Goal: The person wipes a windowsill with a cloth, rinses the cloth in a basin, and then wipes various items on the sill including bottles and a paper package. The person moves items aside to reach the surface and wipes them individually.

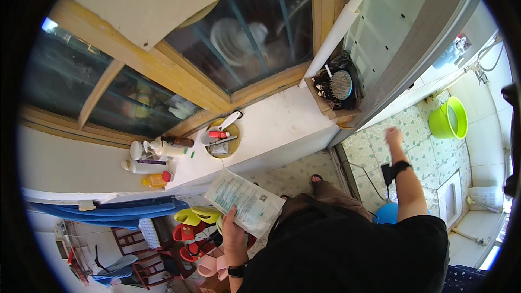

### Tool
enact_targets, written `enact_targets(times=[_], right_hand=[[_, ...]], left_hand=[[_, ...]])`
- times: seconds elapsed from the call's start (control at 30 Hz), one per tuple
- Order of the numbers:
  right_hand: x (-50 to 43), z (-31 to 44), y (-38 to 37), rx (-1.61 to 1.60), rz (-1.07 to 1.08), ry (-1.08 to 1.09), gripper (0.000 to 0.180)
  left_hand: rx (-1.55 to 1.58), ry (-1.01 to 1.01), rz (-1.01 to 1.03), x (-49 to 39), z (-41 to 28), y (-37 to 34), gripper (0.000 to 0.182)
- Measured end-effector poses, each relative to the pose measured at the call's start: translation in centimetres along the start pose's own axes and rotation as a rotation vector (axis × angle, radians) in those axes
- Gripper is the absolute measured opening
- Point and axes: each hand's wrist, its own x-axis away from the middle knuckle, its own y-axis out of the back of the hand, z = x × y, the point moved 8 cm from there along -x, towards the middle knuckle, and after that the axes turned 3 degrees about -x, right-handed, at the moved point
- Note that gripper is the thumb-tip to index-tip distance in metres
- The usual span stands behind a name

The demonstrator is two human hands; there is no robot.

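My left hand (233,232) holds a flat white plastic packet (244,201) printed with green writing and a square code, the thumb on its near face. The packet is tilted in front of my body, close to the edge of the white windowsill (281,110). My right hand (393,136) is held out to the right over the tiled floor (411,130), with nothing seen in it; its fingers look curled, but are too small to make out. A black strap with a small black box (387,173) and a cable is around the right forearm.
On the sill stand a round tray (235,132) of small items, several bottles (163,146) and a cardboard box (325,108) with a hairbrush (341,85). A raised door threshold (346,171) crosses the floor. Beyond are a green bucket (439,120) and a squat toilet (449,199). Slippers (189,232) hang at lower left.
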Motion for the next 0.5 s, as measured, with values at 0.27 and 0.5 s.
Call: enact_targets(times=[0.27, 0.5], right_hand=[[29.6, 25.3, -1.7, -0.418, 1.208, 0.926, 0.041], [44.1, 35.5, -5.6, -0.371, 0.945, 1.506, 0.103]], left_hand=[[0.012, 0.112, 0.167, 0.3, -1.7, -4.3, 0.041], [0.153, 0.226, 0.365, 2.0, -4.4, -8.3, 0.052]])
